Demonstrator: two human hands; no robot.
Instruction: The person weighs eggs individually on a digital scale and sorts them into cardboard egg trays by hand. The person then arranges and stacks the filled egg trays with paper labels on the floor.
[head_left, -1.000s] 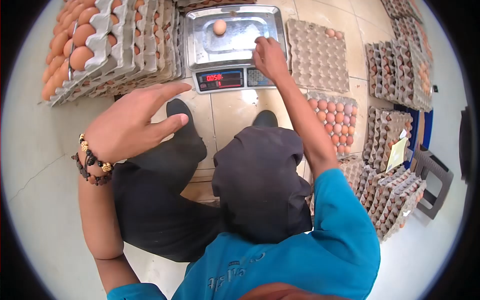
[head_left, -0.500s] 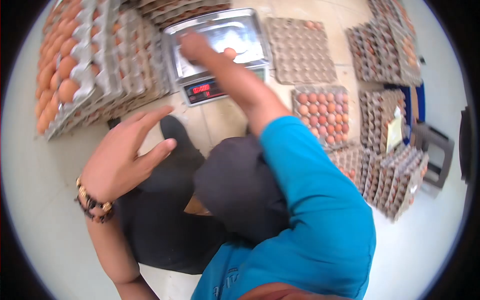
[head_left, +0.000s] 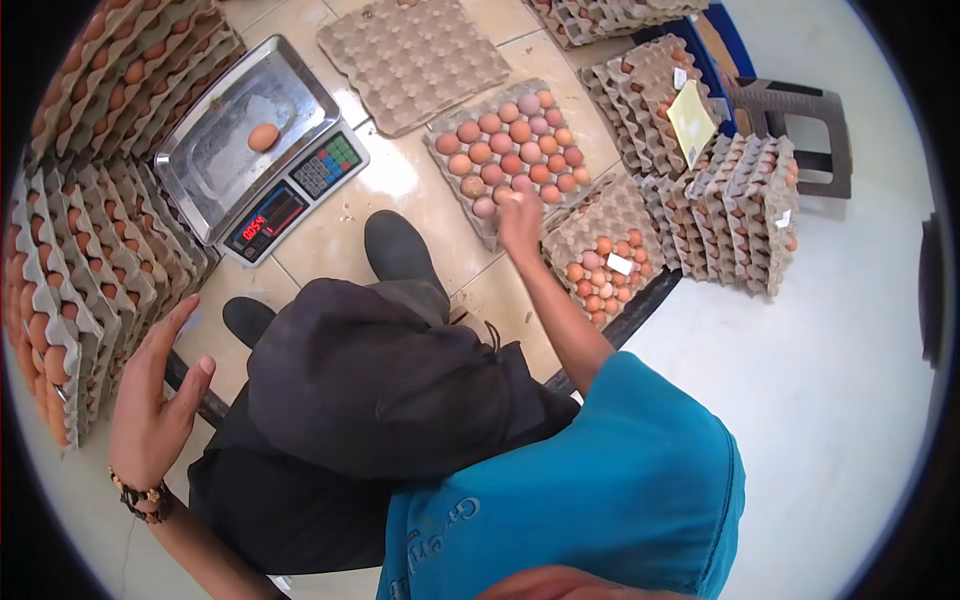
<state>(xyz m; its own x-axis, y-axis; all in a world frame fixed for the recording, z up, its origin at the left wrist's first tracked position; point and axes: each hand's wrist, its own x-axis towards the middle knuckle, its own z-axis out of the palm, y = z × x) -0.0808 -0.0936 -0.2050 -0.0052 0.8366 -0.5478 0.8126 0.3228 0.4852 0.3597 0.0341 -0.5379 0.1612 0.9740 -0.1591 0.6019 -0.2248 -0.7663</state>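
Observation:
One brown egg (head_left: 263,137) rests on the metal pan of a digital scale (head_left: 205,165), whose red display is lit. My right hand (head_left: 522,225) is at the near edge of a cardboard tray of eggs (head_left: 437,165), its fingers curled together and a little blurred among the eggs. Whether an egg is inside those fingers is hard to see. To the left, my left hand (head_left: 155,400) is raised with fingers spread and holds nothing, close to stacked egg trays (head_left: 100,290).
A cardboard tray (head_left: 410,60) without eggs in most cups lies beyond the scale. A part-filled tray (head_left: 600,225) sits nearer. More stacked trays (head_left: 735,210) and a grey plastic stool-like piece (head_left: 810,130) are on the right. My boots (head_left: 400,250) rest on the tiles.
My right hand has gone from above the scale pan to the egg tray on the right. The egg stays on the pan and the display has changed. The view has turned right.

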